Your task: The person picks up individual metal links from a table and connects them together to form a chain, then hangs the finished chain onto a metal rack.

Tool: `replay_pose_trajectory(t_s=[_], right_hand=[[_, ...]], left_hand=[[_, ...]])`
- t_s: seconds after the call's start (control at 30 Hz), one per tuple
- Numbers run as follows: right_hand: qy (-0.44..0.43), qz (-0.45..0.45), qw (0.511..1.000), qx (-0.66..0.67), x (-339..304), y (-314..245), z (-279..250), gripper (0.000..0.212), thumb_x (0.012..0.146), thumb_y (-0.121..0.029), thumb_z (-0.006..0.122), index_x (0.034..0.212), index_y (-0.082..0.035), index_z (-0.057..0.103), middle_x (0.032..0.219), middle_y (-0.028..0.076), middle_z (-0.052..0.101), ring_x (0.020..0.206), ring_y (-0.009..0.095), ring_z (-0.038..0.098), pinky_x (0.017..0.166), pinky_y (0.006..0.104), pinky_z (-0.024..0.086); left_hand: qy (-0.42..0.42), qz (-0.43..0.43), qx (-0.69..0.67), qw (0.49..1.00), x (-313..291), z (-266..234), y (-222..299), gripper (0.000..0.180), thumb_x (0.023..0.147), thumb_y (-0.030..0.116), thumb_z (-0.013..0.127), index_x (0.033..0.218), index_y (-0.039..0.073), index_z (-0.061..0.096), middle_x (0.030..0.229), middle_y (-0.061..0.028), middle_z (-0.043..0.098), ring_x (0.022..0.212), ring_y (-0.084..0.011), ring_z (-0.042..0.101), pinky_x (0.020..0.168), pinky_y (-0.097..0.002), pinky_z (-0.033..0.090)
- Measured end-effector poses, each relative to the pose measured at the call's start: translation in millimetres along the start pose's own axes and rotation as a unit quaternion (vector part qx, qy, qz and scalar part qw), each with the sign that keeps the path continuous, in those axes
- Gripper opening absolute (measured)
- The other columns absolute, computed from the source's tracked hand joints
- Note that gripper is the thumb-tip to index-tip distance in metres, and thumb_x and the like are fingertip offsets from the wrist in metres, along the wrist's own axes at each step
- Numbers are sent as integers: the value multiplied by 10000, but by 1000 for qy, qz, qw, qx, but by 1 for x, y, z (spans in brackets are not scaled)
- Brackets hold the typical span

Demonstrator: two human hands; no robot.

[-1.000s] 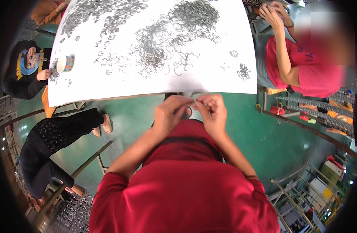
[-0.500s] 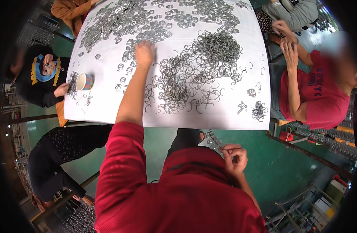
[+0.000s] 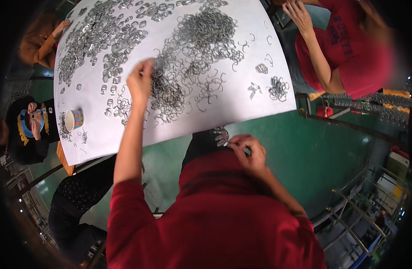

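A heap of curved metal wire hooks lies on the white-covered table. At its left edge is my left hand, fingertips drawn together; whether a small piece is between them I cannot make out. Flat metal buckle-like links are scattered left of this hand. Below the table's near edge, in front of my body, my right hand pinches one end of a short chain of metal links, which hangs over my dark trouser leg.
A denser pile of hooks sits farther back. A paper cup stands at the left, near a co-worker in black. Another in a red shirt sits at the right, beside a small hook cluster. Metal rack frames stand lower right.
My left hand has moved from the flat links to the hook heap, its fingers closing together. My right hand has come inward and up with the chain. The view has shifted.
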State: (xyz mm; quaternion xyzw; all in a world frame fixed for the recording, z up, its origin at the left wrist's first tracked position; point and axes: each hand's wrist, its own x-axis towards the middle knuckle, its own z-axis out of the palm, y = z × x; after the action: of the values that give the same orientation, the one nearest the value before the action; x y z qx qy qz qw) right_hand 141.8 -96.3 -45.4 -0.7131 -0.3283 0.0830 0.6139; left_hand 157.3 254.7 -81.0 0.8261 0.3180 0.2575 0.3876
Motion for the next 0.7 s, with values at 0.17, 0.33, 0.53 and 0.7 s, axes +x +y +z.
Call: replay_pose_trajectory(t_s=[0.17,0.33,0.53,0.7], right_hand=[[-6,34,999,22,0,5,5,170,822,108,568,844,-9,447,928,156,627,793,198,659,666,268,527],[-11,48,998,28,-3,5,10,144,833,86,568,845,-9,461,919,152,633,748,186,661,635,269,530],[-12,79,997,5,-9,4,16,170,819,29,633,851,-31,477,865,123,650,669,158,634,569,268,511],[-52,74,986,-142,26,30,-3,108,861,-53,588,965,-53,557,894,118,649,718,244,647,618,322,519]], left_hand=[[-184,-125,-205,953,-152,4,74,178,838,38,647,1010,-8,659,737,-38,661,673,-90,627,600,-209,472],[-158,-113,-209,958,-203,0,104,159,818,-5,651,977,-14,663,810,-72,692,750,-105,659,634,-212,503],[-154,-50,-172,972,-215,-8,112,164,824,-13,637,986,-18,661,894,-73,690,771,-111,652,688,-224,512],[-136,-52,-163,976,-221,-9,102,138,807,-7,654,943,-6,672,828,-97,688,719,-125,659,637,-239,513]])
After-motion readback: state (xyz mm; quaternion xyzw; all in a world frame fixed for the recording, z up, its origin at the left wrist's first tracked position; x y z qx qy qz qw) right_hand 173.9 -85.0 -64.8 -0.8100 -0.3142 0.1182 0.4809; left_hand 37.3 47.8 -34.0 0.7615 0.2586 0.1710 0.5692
